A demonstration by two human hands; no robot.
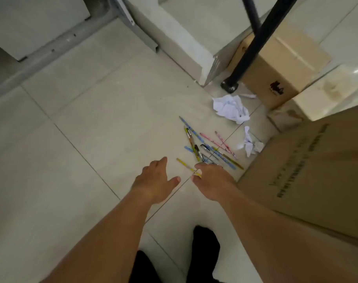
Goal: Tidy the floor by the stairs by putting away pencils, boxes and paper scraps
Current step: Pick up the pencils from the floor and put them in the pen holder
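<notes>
Yellow pencil (185, 164) (slim, patterned) between right fingers (203, 168)

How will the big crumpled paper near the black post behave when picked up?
The crumpled paper is probably light and soft: its loose folds should squash under fingers. Its irregular shape likely keeps it from rolling. It lies apart from the pencils, so lifting it should hardly disturb them.

Print on large box (308, 160) blurred; nothing legible.
</notes>
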